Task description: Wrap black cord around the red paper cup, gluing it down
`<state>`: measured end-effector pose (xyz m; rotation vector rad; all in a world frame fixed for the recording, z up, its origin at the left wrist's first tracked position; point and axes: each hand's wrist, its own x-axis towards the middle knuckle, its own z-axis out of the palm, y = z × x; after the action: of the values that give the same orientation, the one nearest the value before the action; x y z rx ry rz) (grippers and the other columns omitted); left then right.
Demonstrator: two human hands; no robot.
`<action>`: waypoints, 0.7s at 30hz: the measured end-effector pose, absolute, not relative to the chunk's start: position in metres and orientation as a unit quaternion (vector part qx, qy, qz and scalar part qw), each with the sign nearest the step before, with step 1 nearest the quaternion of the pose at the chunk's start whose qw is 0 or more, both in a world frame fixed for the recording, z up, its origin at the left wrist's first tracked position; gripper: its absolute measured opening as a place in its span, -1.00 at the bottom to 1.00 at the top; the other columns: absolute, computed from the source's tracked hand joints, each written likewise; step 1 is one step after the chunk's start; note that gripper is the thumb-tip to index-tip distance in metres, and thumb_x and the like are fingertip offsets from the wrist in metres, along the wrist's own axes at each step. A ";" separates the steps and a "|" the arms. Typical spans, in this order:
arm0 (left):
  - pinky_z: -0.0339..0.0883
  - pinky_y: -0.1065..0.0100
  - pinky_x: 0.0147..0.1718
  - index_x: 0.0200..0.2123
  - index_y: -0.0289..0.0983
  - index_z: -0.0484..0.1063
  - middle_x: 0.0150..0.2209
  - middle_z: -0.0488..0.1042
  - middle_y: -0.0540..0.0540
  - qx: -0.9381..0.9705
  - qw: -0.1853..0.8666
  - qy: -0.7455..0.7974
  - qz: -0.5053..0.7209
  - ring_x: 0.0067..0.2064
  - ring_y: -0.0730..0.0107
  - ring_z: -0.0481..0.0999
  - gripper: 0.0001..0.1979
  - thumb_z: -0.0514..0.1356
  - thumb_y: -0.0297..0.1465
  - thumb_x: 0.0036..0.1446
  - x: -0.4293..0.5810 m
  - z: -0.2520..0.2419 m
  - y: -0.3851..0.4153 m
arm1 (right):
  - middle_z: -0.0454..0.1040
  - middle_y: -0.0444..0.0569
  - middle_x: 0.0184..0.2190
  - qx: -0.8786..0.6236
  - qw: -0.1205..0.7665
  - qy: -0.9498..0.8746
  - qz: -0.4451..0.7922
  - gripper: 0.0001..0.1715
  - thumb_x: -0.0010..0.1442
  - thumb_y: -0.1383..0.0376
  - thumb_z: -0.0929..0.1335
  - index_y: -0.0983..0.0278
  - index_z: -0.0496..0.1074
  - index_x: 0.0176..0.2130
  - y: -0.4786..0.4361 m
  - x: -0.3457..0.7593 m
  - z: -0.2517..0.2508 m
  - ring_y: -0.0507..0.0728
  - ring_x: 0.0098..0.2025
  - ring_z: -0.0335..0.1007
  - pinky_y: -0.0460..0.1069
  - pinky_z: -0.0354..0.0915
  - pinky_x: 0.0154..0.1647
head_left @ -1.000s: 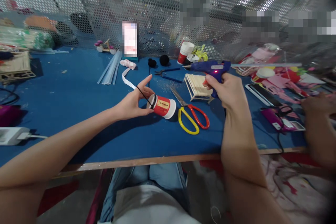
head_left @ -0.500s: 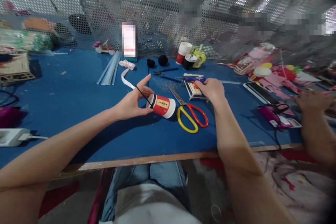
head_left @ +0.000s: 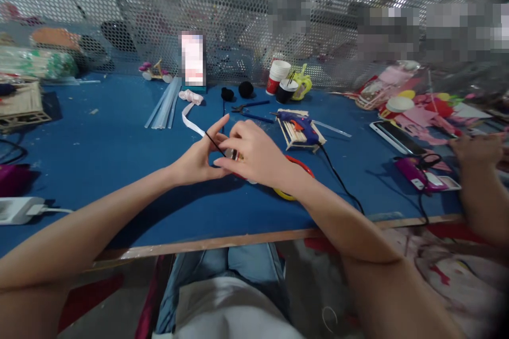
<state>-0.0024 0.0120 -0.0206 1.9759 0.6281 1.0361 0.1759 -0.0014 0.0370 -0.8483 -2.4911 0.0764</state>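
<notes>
My left hand holds the open end of a red and white paper cup between thumb and fingers, the cup lying on its side. A black cord stretches from the left fingers to the cup, around which it is wound. Closed over the cup from the right, my right hand hides most of it. Under the right wrist lie scissors with red and yellow handles, largely covered. A blue glue gun rests on a small wooden-stick rack.
Pliers, black yarn balls, clear glue sticks and white ribbon lie beyond my hands. Stacked cups stand behind. At right are a phone and another person's hand. A power strip sits left.
My right hand has let go of the glue gun, leaving it on the rack, and moved left onto the paper cup. My left hand has stayed at the cup.
</notes>
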 end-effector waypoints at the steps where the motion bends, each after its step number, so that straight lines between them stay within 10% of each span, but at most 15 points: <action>1: 0.39 0.24 -0.07 0.34 -0.03 -0.23 -0.07 0.40 -0.11 0.785 0.400 0.245 0.405 -0.10 0.32 0.47 0.03 0.34 -0.47 -0.07 -0.002 -0.019 0.011 | 0.35 0.04 -0.35 -0.307 0.240 -0.921 0.029 -0.76 0.17 0.20 0.36 0.34 0.50 -0.33 -0.002 0.172 0.038 0.15 -0.22 0.21 0.09 0.18 -0.12; 11: 0.32 0.09 0.04 0.33 0.02 -0.27 -0.08 0.38 -0.10 0.779 0.423 0.255 0.386 -0.04 0.26 0.46 0.07 0.35 -0.46 -0.08 0.000 -0.020 0.009 | 0.39 -0.14 -0.49 -0.383 0.347 -0.781 0.352 -0.85 0.14 0.25 0.33 0.31 0.37 -0.38 0.004 0.200 0.044 -0.02 -0.46 0.24 -0.07 0.20 -0.42; 21: 0.35 0.14 0.02 0.33 0.04 -0.24 -0.13 0.37 -0.06 0.770 0.447 0.236 0.389 -0.11 0.34 0.47 0.08 0.36 -0.49 -0.10 0.003 -0.018 0.007 | 0.36 -0.14 -0.48 -0.416 0.354 -0.745 0.382 -0.76 0.15 0.15 0.32 0.28 0.31 -0.39 0.012 0.206 0.018 0.00 -0.45 0.24 -0.05 0.21 -0.41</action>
<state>0.0030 0.0074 -0.0180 1.9066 0.5848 0.9623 0.2060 0.0120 0.0181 -1.0754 -1.9259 0.9881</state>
